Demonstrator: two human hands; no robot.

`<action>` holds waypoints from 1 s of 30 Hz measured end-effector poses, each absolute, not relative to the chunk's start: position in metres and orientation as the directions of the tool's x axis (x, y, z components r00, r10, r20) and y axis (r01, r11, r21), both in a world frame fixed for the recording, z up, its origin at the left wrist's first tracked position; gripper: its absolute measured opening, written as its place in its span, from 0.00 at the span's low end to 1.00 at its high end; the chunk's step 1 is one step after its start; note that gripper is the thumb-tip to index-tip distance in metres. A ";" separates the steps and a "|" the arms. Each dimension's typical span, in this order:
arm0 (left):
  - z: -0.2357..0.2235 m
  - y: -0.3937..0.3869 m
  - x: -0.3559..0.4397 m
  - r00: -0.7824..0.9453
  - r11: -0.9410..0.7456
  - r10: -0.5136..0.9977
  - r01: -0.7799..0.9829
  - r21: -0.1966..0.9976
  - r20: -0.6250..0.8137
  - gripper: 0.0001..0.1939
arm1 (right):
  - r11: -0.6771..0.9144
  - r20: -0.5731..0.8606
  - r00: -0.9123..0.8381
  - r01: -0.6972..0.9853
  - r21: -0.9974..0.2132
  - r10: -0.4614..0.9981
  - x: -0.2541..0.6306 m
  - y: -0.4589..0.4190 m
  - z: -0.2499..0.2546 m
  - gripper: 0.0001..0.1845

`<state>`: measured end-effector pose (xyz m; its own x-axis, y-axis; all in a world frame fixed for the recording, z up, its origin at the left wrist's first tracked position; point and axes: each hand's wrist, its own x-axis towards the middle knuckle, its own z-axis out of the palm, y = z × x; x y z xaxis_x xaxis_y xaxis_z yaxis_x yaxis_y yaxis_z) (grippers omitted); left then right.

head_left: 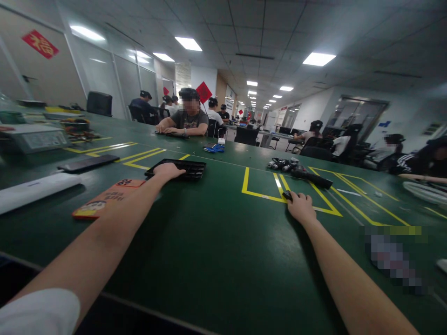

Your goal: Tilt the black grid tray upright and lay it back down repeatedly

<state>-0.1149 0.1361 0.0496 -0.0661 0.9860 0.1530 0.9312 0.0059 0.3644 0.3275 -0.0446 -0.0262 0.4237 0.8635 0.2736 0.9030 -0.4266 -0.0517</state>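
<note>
My left hand (pixel 168 171) is on the left part of a flat black tray with ribbed compartments (pixel 194 170), its thumb stretched over the tray and its other fingers mostly hidden. The tray lies on the green table. Farther right, my right hand (pixel 301 207) is closed with a small black piece (pixel 287 195) between thumb and fingers, low over a yellow tape line. What kind of piece it is, I cannot make out. An orange phone-shaped case with a cartoon print (pixel 104 199) lies beneath my left forearm's line, partly covered by it.
Black cylindrical parts and a dark tube (pixel 296 168) lie beyond my right hand. Left are a dark flat bar (pixel 89 163), a long white object (pixel 38 190) and a grey metal box (pixel 37 138). A blue item (pixel 214 148) sits near the person opposite (pixel 188 116). A blurred-out object (pixel 394 260) lies right.
</note>
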 end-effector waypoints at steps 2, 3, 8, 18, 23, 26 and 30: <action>0.048 0.136 -0.110 -0.086 0.060 0.990 0.973 0.223 0.112 0.27 | -0.419 0.284 0.418 0.906 -0.059 0.863 0.329 -0.044 -0.027 0.27; 0.048 0.135 -0.108 -0.110 0.089 0.989 0.976 0.197 0.099 0.27 | -0.413 0.291 0.412 0.909 -0.059 0.864 0.329 -0.044 -0.027 0.26; 0.038 0.116 -0.089 -0.050 0.030 0.991 0.987 0.160 0.124 0.26 | -0.319 0.319 0.351 0.936 -0.150 0.880 0.316 -0.039 -0.023 0.22; 0.011 0.024 -0.024 0.330 -0.426 0.894 0.837 0.344 0.303 0.20 | 0.341 0.440 0.023 0.595 -0.727 0.898 0.210 -0.024 -0.027 0.22; 0.003 0.009 -0.016 0.486 -0.603 0.797 0.678 0.420 0.359 0.15 | 0.508 0.477 -0.175 0.322 -0.799 0.861 0.189 -0.025 -0.035 0.19; -0.001 0.007 -0.017 0.545 -0.667 0.745 0.603 0.437 0.385 0.16 | 0.525 0.480 -0.214 0.285 -0.802 0.851 0.191 -0.027 -0.035 0.19; -0.002 0.001 -0.019 0.586 -0.711 0.703 0.571 0.410 0.403 0.18 | 0.555 0.479 -0.295 0.293 -0.778 0.827 0.194 -0.032 -0.031 0.22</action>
